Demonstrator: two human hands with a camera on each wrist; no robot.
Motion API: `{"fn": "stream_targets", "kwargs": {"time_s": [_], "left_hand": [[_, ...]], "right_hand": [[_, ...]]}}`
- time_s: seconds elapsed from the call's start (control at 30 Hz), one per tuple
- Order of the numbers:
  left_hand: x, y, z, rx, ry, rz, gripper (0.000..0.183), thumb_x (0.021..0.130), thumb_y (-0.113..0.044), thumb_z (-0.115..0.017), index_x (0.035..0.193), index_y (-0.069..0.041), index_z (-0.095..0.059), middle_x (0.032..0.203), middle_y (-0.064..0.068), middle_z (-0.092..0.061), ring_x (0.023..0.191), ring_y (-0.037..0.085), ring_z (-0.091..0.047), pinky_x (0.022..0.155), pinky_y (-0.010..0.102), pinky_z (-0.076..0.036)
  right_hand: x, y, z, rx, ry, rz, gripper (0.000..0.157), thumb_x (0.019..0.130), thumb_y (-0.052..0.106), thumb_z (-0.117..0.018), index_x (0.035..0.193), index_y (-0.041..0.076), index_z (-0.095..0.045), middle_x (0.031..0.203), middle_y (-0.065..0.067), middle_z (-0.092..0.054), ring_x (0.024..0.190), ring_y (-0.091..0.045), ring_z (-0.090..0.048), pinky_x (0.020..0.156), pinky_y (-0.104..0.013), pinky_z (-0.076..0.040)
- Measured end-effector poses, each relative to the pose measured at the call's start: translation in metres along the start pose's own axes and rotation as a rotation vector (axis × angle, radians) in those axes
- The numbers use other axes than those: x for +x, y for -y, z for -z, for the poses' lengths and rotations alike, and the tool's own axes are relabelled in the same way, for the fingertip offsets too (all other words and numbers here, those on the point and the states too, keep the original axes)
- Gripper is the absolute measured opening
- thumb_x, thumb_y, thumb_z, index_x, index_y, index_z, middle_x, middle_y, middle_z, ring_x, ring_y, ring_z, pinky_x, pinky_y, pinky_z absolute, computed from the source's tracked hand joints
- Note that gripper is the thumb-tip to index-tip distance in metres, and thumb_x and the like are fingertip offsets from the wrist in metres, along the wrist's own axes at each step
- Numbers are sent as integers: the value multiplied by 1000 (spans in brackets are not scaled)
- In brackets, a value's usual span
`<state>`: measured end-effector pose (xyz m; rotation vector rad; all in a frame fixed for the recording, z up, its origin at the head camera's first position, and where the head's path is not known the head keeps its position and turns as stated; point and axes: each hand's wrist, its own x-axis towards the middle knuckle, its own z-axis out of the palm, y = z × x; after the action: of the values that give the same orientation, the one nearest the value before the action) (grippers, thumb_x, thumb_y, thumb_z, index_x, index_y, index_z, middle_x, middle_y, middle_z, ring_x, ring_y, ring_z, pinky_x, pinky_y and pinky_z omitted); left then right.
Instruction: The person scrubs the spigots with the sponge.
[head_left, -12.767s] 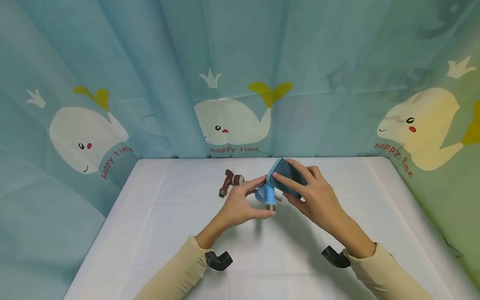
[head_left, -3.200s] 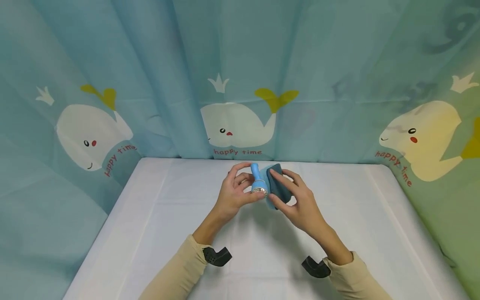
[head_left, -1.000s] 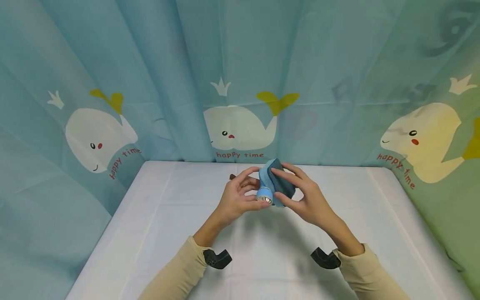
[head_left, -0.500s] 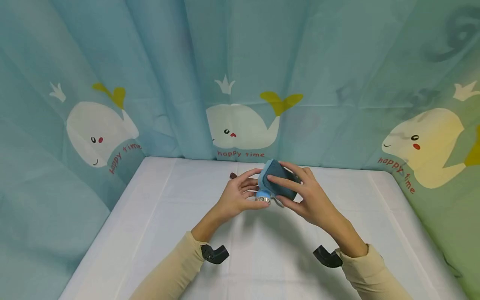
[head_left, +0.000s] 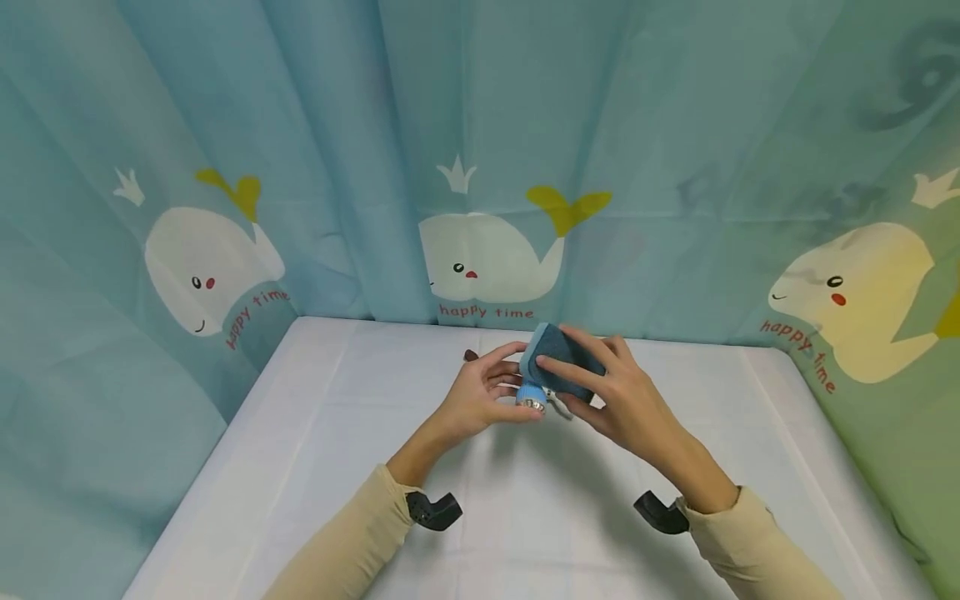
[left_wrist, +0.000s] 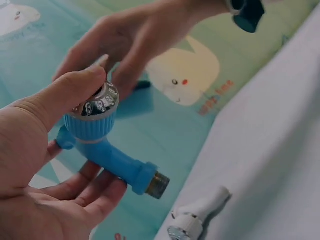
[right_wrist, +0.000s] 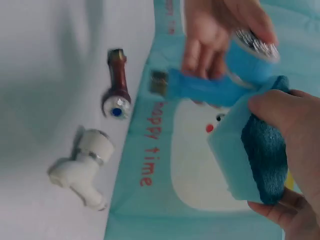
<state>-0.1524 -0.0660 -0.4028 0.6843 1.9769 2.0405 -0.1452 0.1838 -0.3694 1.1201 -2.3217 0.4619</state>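
Observation:
My left hand [head_left: 474, 395] holds up a blue faucet [left_wrist: 112, 155], its thumb on the chrome-topped knob and fingers under the body. The faucet's threaded metal end points away from the palm in the left wrist view. My right hand [head_left: 637, 396] grips a two-layer sponge [right_wrist: 230, 150], light blue foam on one side and dark blue scouring pad on the other. In the head view the sponge covers most of the faucet. The foam side faces the faucet and looks to be against it; exact contact is hard to tell through the blur.
A white faucet [right_wrist: 82, 172] and a dark red-brown faucet [right_wrist: 118, 85] lie on the white-covered table [head_left: 360, 467] beyond the hands. Both are mostly hidden in the head view. A whale-print curtain [head_left: 337, 167] hangs behind the table.
Since the earliest frame the blue faucet has been turned, its knob now towards the camera instead of its threaded end. The sponge has shifted slightly over it in the last second. Both grips persist.

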Motion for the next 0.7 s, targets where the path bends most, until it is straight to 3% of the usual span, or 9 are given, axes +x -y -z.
{"fn": "stream_targets", "kwargs": {"time_s": [0.1, 0.2, 0.33, 0.43, 0.57, 0.7], "left_hand": [[-1, 0, -1, -5, 0, -1, 89, 77, 5, -86, 154, -11, -45, 129, 19, -62, 115, 31, -62, 99, 38, -55], [-3, 0, -2, -12, 10, 2, 88, 77, 5, -87, 153, -13, -47, 131, 18, -60, 119, 31, -61, 101, 38, -53], [-5, 2, -4, -47, 40, 9, 88, 78, 4, -87, 154, -12, -47, 137, 17, -59, 125, 27, -59, 105, 36, -51], [-6, 1, -5, -67, 65, 7, 84, 76, 7, -87, 150, -3, -49, 141, 18, -58, 129, 28, -58, 106, 36, -50], [-7, -1, -5, -67, 114, -16, 76, 75, 11, -86, 143, 6, -53, 144, 20, -56, 132, 30, -57, 107, 37, -49], [-8, -1, -5, -54, 168, -23, 73, 75, 13, -84, 142, 7, -55, 144, 19, -57, 131, 30, -58, 107, 39, -49]], "right_hand": [[-3, -2, 1, 18, 3, -18, 66, 81, 14, -88, 141, 29, -65, 156, -15, -45, 104, -35, -49, 71, -45, -57], [-6, -11, 3, 93, -39, -95, 65, 81, 11, -87, 141, 23, -65, 154, -18, -47, 107, -37, -55, 72, -46, -58], [-10, -23, 7, 375, -62, -282, 62, 86, 7, -83, 143, 18, -62, 150, -14, -51, 110, -30, -63, 80, -38, -60], [-11, -29, 11, 626, -13, -394, 59, 93, 3, -75, 148, 17, -57, 146, -9, -56, 101, -22, -66, 78, -28, -59], [-12, -35, 11, 899, 109, -436, 53, 101, 3, -64, 152, 10, -52, 141, -8, -59, 99, -20, -67, 77, -29, -59], [-16, -41, 7, 1016, 230, -461, 50, 104, 6, -60, 153, 6, -49, 141, -2, -60, 108, -20, -67, 85, -30, -58]]}}
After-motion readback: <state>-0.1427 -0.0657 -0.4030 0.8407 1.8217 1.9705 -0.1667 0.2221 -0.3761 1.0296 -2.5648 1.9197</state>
